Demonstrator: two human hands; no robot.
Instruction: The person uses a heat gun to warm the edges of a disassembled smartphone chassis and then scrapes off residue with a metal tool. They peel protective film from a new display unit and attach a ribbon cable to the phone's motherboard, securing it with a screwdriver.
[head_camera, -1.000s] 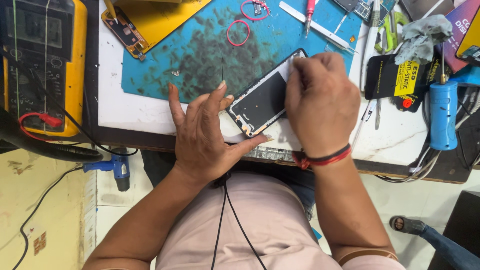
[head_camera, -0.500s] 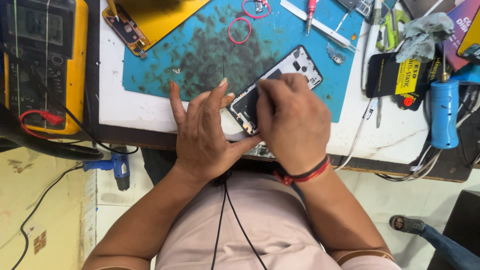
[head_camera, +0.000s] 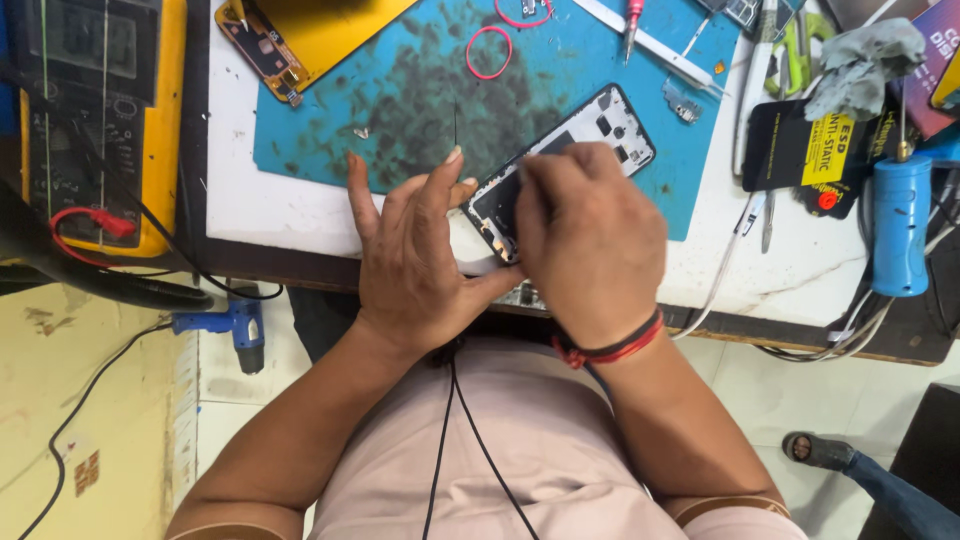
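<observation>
An opened phone frame (head_camera: 590, 135) lies on the blue work mat (head_camera: 400, 110), its long axis slanting from the table's near edge up and away to the right. The right hand (head_camera: 590, 240) sits on top of the frame's near, lower-left end, fingers curled down onto it as if pinching or pressing something there; the knuckles hide the fingertips, so whether it holds a small tool or part cannot be told. The left hand (head_camera: 415, 255) lies just left of that same end, palm down and fingers spread wide open, holding nothing, with one fingertip touching the frame's edge and the thumb tucked under towards the right hand. Both hands therefore meet at the near end of the frame, the right one over it and the left bracing beside it, while the far end with its camera cut-outs stays uncovered.

Beyond the frame on the mat lie pink rubber bands (head_camera: 488, 52) and a pair of tweezers (head_camera: 650, 42). To the frame's far left stands a yellow multimeter (head_camera: 95, 120); to its right, a blue cylindrical tool (head_camera: 900, 225) rests on the table (head_camera: 790, 270).
</observation>
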